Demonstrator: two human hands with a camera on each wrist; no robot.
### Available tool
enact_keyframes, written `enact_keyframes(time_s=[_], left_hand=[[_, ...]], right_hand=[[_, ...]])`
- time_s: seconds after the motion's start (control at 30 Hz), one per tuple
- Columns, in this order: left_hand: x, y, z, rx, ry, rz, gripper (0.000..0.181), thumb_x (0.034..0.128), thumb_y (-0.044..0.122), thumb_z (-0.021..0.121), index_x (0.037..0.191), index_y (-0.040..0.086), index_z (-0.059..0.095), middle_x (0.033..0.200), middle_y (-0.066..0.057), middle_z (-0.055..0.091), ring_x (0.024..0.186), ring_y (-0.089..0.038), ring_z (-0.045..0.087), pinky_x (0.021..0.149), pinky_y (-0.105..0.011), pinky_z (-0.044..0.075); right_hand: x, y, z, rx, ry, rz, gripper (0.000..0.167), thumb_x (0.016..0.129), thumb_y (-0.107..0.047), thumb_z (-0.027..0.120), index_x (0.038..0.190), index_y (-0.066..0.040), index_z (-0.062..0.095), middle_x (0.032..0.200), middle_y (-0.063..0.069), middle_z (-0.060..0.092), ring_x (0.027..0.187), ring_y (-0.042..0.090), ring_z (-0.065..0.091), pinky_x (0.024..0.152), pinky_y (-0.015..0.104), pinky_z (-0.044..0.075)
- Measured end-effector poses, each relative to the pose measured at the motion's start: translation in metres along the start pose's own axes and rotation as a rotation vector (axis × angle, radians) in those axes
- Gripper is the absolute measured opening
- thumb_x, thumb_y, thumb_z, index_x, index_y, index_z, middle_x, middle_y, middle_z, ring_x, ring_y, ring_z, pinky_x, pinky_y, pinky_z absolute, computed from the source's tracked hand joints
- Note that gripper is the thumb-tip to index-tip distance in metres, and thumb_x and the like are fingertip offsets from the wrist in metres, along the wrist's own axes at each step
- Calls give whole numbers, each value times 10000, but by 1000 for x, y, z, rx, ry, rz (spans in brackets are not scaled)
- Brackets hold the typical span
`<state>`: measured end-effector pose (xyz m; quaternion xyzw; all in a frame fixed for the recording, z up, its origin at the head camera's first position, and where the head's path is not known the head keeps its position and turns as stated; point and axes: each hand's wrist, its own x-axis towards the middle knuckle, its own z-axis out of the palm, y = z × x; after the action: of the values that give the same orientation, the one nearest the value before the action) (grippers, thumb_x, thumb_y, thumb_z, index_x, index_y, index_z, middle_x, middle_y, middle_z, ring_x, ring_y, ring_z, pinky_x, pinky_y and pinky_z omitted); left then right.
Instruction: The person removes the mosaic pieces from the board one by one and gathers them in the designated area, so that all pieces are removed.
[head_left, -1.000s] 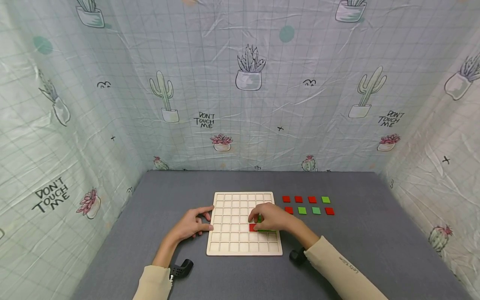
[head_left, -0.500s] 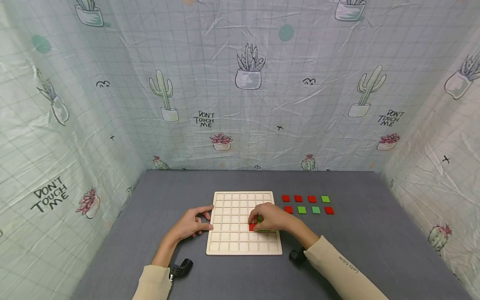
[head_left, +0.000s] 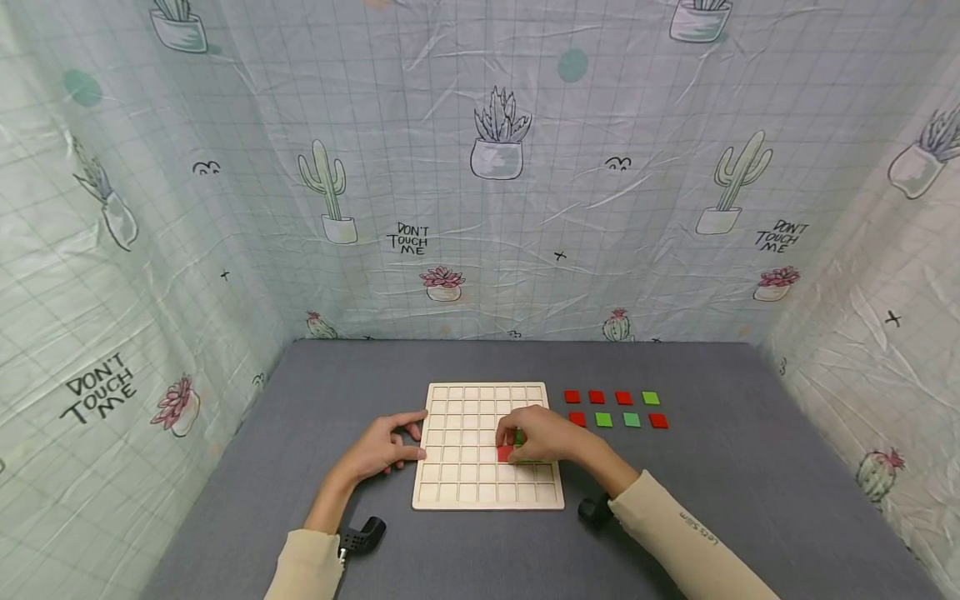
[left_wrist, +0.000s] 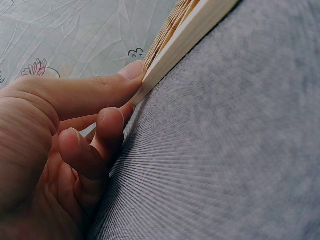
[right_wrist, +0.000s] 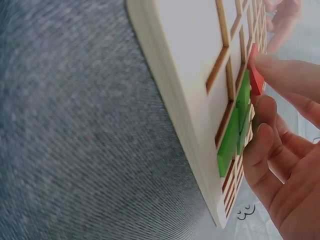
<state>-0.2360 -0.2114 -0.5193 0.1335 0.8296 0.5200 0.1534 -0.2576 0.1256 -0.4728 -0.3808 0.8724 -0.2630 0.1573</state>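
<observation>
Gray tabletop [head_left: 352, 375] filling the lower frame, wooden grid board [head_left: 478, 492] at lower center, left hand [head_left: 377, 447] touching its left edge with extended thumb and forefinger, right hand [head_left: 542, 435], apart, pinching a red tile [head_left: 504, 454] at the board's right half

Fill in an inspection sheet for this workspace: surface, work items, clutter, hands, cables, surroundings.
Surface: gray cloth-textured table.
Work items: wooden grid board bearing green tiles; eight loose tiles right of it in two rows, five red, two lime, one teal.
Clutter: nothing seen.
Hands: left hand touches the board's left edge with thumb and finger; right hand pinches a red tile at the grid.
Cables: nothing seen.
Surroundings: pale curtain printed with potted plants and "DON'T TOUCH ME".
</observation>
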Motion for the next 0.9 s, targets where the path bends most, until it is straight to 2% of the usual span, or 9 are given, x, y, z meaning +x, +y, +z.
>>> enact_keyframes(time_s=[0.53,0.9], left_hand=[[2,1,0,4,2,2,721,882,175,831,1524,77,516,1111,-125,620,544,-108,541,420,-277,421],[1,-3,0,-1,-3,11,716,887,173,827,1524,78,514,1114,-133,615,543,-98,534,427,-268,422]], right_hand=[[-2,0,-6,8,-18,-41,133,962,-77,683,1012,-186,740,939,-39,730,776,84,617,756,241,500],[-1,1,-5,7,-20,-51,164,984,-56,660,1004,-199,737,945,-39,730,754,60,598,744,236,499]])
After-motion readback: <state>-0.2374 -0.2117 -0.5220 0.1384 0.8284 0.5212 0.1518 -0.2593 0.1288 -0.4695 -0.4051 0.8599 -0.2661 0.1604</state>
